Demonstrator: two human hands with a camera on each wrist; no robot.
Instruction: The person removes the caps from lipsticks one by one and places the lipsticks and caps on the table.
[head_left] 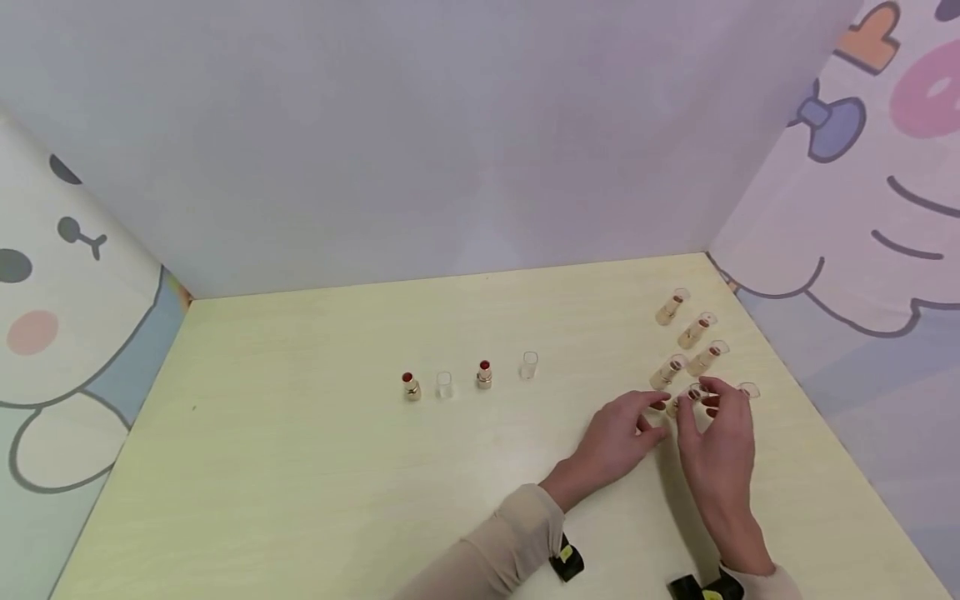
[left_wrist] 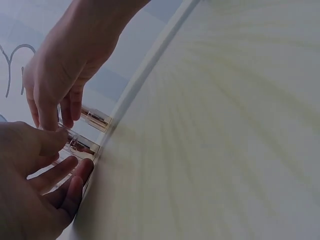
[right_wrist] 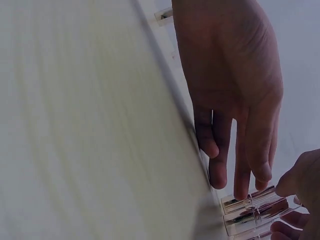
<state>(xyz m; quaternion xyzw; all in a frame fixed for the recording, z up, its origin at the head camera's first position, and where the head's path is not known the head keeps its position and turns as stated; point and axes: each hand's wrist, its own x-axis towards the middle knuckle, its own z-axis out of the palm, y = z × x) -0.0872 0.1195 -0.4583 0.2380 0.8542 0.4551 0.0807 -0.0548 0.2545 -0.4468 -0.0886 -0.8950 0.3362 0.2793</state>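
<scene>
Reaching in from the bottom edge, a person's two bare hands meet at a lipstick (head_left: 673, 407) in the lower right of the frame. The left hand (head_left: 611, 437) has thumb and forefinger apart, a gap showing between their tips, just beside the lipstick; whether they touch it I cannot tell from where I stand. The right hand (head_left: 716, 454) has thumb and forefinger on either side of the lipstick's clear top, though I cannot tell whether they pinch it.

Beyond them, at the right of the frame, stand four capped lipsticks (head_left: 697, 332). One more clear top (head_left: 750, 389) shows beside the right hand, its lower part hidden. Near the centre of the frame, two uncapped lipsticks (head_left: 484, 377) with red tips stand in a row, alternating with two clear caps (head_left: 444, 385). All of it is on a pale yellow table (head_left: 300, 475).
</scene>
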